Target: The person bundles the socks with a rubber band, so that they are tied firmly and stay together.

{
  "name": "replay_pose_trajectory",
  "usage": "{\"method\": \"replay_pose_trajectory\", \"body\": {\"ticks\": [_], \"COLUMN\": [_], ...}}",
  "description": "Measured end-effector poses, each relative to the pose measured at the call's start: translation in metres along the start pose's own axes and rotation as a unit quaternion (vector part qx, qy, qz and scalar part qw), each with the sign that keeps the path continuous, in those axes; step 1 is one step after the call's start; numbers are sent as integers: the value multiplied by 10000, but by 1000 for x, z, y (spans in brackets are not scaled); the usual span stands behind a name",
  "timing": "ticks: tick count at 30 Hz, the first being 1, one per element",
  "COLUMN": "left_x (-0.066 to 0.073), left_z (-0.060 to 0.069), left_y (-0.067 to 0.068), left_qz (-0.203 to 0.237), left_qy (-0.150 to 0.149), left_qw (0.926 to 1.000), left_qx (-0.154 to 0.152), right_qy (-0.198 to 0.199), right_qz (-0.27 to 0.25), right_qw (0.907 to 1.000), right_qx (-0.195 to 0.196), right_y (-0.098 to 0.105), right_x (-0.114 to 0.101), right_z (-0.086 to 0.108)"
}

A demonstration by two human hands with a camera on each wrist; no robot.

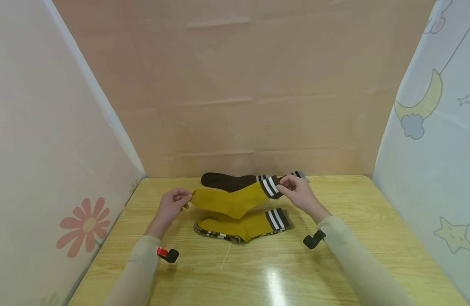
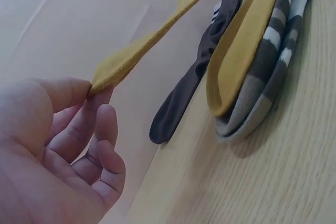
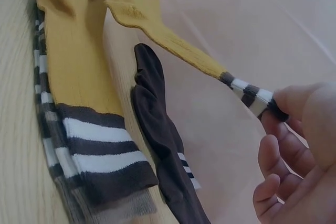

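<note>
A mustard sock (image 1: 235,202) with a dark, white-striped cuff is stretched in the air between both hands. My left hand (image 1: 172,207) pinches its toe between thumb and forefinger; in the left wrist view the other fingers of that hand (image 2: 79,145) are loosely bent. My right hand (image 1: 299,194) pinches the cuff, and the right wrist view shows thumb and fingers of the hand (image 3: 299,150) on the cuff edge. Below, a second mustard sock (image 1: 235,225) lies on top of striped socks (image 2: 262,77), toe to the left.
Dark brown socks (image 1: 227,182) with striped cuffs lie behind, near the back edge of the wooden table (image 1: 235,280). A pinkish-tan sheet (image 1: 235,85) hangs behind the table, with patterned white sheets (image 1: 35,127) at both sides.
</note>
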State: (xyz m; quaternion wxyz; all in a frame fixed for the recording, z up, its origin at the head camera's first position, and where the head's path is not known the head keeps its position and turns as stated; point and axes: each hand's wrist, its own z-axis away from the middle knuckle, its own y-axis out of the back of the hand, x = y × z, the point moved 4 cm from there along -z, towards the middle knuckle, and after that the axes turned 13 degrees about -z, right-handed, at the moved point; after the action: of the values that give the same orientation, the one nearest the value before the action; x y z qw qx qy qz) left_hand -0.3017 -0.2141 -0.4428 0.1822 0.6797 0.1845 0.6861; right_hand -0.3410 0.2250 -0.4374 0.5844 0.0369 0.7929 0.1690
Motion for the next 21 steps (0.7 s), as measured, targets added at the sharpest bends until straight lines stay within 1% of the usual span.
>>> {"method": "replay_pose_trajectory", "body": {"ticks": [2, 5, 9, 16, 21], "left_x": [-10, -14, -12, -11, -10], "left_z": [-6, -7, -3, 5, 8], "left_y": [-1, -2, -2, -5, -5], "left_qz": [-14, -11, -35, 60, 44], "left_qy": [15, -50, -93, -230, -258], "left_qw": [10000, 10000, 9999, 9996, 9995], "left_qx": [28, 58, 78, -144, -162], "right_qy": [25, 42, -26, -185, -183], "right_qz": [30, 20, -27, 31, -2], "right_qw": [10000, 10000, 9999, 9997, 9997], "right_qx": [-30, -75, -145, -138, -160], "right_y": [1, 2, 3, 7, 9], "right_x": [-1, -2, -1, 4, 4], "right_z": [1, 4, 8, 17, 22]}}
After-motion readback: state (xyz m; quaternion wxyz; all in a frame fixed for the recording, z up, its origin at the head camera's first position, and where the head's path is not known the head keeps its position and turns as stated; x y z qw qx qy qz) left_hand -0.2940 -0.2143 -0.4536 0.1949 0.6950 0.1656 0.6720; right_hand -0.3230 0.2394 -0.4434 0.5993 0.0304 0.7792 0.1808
